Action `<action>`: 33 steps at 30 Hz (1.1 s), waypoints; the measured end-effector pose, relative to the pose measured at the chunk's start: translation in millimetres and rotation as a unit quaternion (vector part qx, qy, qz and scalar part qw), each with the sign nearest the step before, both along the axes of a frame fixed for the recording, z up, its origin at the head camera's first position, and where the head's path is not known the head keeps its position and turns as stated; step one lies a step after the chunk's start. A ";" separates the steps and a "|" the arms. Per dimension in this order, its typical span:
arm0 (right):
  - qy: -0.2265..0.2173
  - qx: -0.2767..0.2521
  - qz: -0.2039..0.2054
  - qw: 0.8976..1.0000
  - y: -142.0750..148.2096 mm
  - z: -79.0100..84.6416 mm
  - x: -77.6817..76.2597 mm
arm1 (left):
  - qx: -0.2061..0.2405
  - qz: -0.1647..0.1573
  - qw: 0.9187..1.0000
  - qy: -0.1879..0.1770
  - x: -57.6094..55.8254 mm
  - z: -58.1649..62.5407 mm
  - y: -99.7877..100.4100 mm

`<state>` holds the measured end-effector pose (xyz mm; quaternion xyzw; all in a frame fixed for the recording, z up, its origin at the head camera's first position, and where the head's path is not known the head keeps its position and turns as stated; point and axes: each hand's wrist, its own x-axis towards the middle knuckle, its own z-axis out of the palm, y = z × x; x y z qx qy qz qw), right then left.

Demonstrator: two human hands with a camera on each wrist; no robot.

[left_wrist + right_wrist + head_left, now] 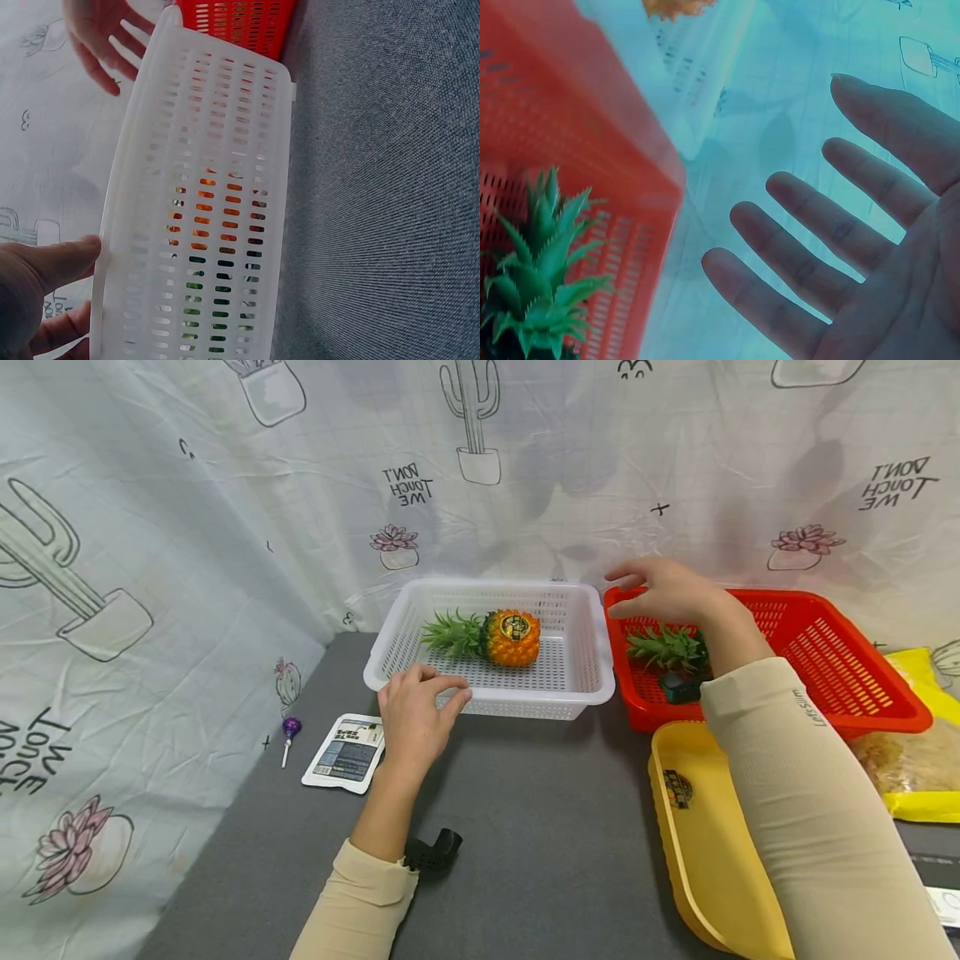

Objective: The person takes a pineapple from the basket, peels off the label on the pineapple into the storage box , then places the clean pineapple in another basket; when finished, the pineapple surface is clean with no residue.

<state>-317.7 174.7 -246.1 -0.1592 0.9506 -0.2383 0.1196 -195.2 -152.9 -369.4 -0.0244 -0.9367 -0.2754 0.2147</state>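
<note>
A white basket (pixel 480 702) holds a small orange pineapple (pixel 514 637) with a leafy green crown, lying on its side. My left hand (pixel 417 710) is at the basket's front left rim, fingers loosely bent. In the left wrist view its thumb (pixel 71 259) overlaps the rim's edge. Over the left side of the red basket (pixel 840 647), my right hand (pixel 667 593) hovers with nothing in it. The right wrist view shows its fingers (pixel 802 266) spread and nearly straight. A second green crown (pixel 540 277) shows inside the red basket, partly hidden by my right arm in the head view.
A yellow tray (pixel 712 835) stands in front of the red basket, partly under my right sleeve. At far right lies a yellow bag (pixel 918 760). Left of the white basket are a flat white packet (pixel 347 753) and a purple lollipop (pixel 291 727). A printed curtain (pixel 525 518) hangs behind.
</note>
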 end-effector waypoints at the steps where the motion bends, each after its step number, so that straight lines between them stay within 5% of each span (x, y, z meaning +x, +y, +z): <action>1: 0.001 -0.002 0.000 1.000 -2.4 -0.3 -0.1 | 0.000 0.000 1.000 0.000 0.1 0.1 -0.1; 20: -0.011 -0.005 0.008 1.000 -49.0 -4.8 -16.8 | 0.003 0.001 1.000 -0.011 -1.1 0.1 -2.6; 33: -0.020 -0.025 0.024 0.999 -69.9 -22.3 -37.0 | 0.007 -0.002 1.000 -0.003 -0.8 0.9 0.4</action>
